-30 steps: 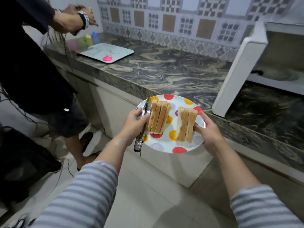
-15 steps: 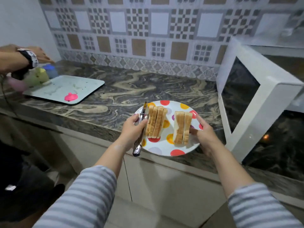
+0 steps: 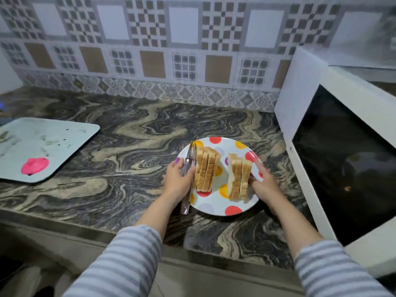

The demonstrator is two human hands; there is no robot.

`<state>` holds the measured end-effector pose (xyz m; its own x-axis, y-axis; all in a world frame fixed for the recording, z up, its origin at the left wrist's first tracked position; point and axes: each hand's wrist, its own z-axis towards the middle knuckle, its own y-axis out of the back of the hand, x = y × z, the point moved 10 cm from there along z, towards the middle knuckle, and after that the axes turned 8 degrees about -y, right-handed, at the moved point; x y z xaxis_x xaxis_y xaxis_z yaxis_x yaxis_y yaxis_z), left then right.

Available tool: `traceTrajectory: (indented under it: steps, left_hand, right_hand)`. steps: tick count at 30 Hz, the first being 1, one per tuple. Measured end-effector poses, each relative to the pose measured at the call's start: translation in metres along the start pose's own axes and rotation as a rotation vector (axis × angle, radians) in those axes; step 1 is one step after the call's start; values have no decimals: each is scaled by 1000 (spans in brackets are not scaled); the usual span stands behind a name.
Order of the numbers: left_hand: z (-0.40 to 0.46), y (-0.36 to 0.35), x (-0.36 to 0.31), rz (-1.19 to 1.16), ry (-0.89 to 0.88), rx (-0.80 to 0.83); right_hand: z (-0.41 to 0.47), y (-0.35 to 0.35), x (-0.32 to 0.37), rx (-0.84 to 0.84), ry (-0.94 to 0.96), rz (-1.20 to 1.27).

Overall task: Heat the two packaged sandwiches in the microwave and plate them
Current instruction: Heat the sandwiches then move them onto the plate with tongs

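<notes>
Countertop [image 3: 128,129], dark marbled stone, on which all else is borne. Microwave door [image 3: 342,159], white frame with dark glass, stood open at the right, just beside the plate. Tray [image 3: 64,136], pale, well apart at the left, with a pink blob [image 3: 35,166] on it. Plate [image 3: 216,203], white with coloured dots, held low over or set on the countertop; which cannot be told. Two sandwiches, unwrapped, stood on edge on the plate, long axes running away from the person: left sandwich [image 3: 206,170] and right sandwich [image 3: 238,175], a gap between them. Tongs [image 3: 187,185], metal, laid along the plate's left rim, parallel to the sandwiches. Left hand [image 3: 179,181]: fingers curled round the left rim, tongs pinned against it. Right hand [image 3: 264,185]: the right rim is gripped, thumb on top, just beside the right sandwich. Release is judged to be next; each hand lies outboard of its nearer sandwich.
</notes>
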<state>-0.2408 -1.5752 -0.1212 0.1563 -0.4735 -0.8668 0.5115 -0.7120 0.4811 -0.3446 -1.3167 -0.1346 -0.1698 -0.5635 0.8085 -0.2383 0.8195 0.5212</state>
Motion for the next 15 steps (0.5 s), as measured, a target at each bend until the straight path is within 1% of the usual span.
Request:
traceTrajectory:
  steps: [3,7,11,15]
  left_hand:
    - [9,-8,3,145,-6,53]
    - [18,-18,8,361,-24,144]
    - [19,-21,13,468,-40,241]
    - [20,-23,14,525,-40,311]
  right_hand:
    - [7,-5,-4,12,-41,-227]
    - [10,-8,5,-13,26,-428]
    - [15,-12,-1,-59,37,-631]
    - [16,-14,-3,-88,18,-734]
